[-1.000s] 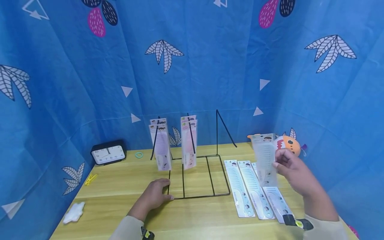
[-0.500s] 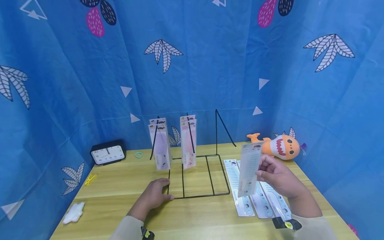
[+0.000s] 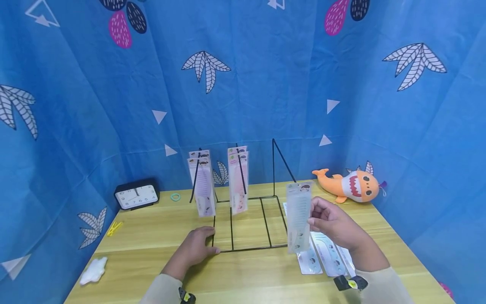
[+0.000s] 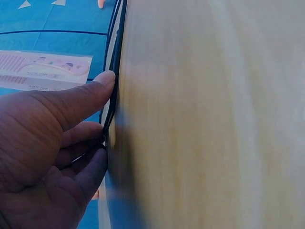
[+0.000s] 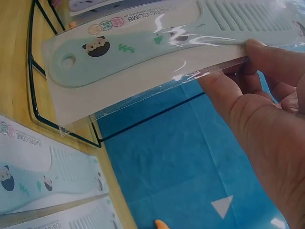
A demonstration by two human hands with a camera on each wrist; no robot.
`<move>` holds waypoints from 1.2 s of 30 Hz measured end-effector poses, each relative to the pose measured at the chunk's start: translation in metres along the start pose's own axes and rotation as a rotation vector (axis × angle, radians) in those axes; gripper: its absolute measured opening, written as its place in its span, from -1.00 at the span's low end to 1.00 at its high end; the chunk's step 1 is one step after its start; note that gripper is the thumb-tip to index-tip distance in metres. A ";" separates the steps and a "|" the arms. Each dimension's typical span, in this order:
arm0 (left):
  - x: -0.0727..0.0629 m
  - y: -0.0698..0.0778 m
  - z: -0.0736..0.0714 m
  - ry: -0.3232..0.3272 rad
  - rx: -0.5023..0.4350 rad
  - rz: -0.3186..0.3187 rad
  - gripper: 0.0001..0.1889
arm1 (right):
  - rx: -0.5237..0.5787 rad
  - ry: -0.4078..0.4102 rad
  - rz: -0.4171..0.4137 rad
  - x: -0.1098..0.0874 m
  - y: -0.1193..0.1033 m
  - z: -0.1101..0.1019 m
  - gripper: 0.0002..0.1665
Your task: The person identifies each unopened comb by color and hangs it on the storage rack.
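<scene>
On the counter: black wire rack. With the left hand, gripping the rack's near left corner, thumb pressed to the wire. With the right hand, well apart from the left, pinching a pale green comb packet by one long edge between thumb and fingers; holding it upright in the air at the rack's right side. On the rack's left hook: purple comb packets. On its middle hook: pink comb packets. Right of the rack, side by side on the counter: three light blue comb packets, partly covered from view. Farther right of the rack, toward the back: orange toy shark. Left of the rack: black clock, yellow clip.
</scene>
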State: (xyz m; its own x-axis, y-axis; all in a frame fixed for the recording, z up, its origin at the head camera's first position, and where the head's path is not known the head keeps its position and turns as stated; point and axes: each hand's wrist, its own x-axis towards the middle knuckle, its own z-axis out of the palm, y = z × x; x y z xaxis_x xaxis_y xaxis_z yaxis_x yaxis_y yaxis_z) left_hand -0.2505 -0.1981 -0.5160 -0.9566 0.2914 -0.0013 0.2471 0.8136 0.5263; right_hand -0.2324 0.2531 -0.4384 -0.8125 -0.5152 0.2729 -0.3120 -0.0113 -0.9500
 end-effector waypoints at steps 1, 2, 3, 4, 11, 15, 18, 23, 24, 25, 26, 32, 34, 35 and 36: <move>0.000 0.000 0.000 0.000 0.003 0.000 -0.30 | -0.015 0.012 0.018 0.000 0.000 0.001 -0.82; 0.000 0.000 0.000 0.001 0.005 -0.001 -0.29 | -0.034 0.025 0.034 0.001 -0.001 0.001 -0.81; 0.000 0.001 0.000 0.003 0.006 -0.002 -0.29 | -0.048 0.034 0.048 0.001 -0.001 0.001 -0.80; 0.000 0.001 0.000 0.003 0.006 -0.006 -0.30 | -0.060 0.042 0.060 0.001 -0.001 0.001 -0.79; 0.001 0.001 0.000 0.001 -0.007 -0.010 -0.31 | -0.095 0.060 0.068 0.005 0.003 0.003 -0.76; 0.001 -0.001 0.001 0.002 -0.007 -0.012 -0.30 | -0.132 0.097 0.095 0.012 0.005 0.007 -0.75; 0.001 -0.001 0.001 0.006 -0.004 -0.012 -0.31 | -0.137 0.149 0.151 0.020 0.005 0.011 -0.73; 0.001 0.000 0.002 0.003 -0.004 -0.019 -0.31 | -0.092 0.271 0.244 0.038 0.004 0.017 -0.68; 0.001 0.000 0.002 0.003 -0.003 -0.020 -0.32 | -0.081 0.294 0.250 0.043 0.004 0.019 -0.67; 0.001 0.000 0.002 0.002 -0.005 -0.022 -0.32 | -0.077 0.318 0.258 0.047 0.005 0.020 -0.66; 0.000 0.001 0.002 0.003 -0.007 -0.023 -0.32 | -0.075 0.342 0.265 0.051 0.005 0.020 -0.64; 0.000 0.001 0.002 0.004 0.005 -0.019 -0.32 | -0.077 0.454 0.287 0.078 0.007 0.022 -0.61; 0.001 0.001 0.002 0.004 0.007 -0.020 -0.33 | -0.065 0.480 0.296 0.086 0.008 0.022 -0.59; 0.001 0.001 0.001 0.004 0.006 -0.019 -0.33 | -0.061 0.493 0.300 0.090 0.009 0.022 -0.59; 0.001 0.001 0.001 0.004 0.005 -0.019 -0.32 | -0.048 0.504 0.303 0.094 0.010 0.022 -0.58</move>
State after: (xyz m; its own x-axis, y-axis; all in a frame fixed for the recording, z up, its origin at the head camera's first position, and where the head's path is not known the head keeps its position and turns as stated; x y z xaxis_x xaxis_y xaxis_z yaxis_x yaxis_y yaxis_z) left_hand -0.2506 -0.1965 -0.5168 -0.9619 0.2734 -0.0080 0.2292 0.8216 0.5219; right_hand -0.3011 0.1860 -0.4251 -0.9990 -0.0187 0.0399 -0.0418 0.1179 -0.9921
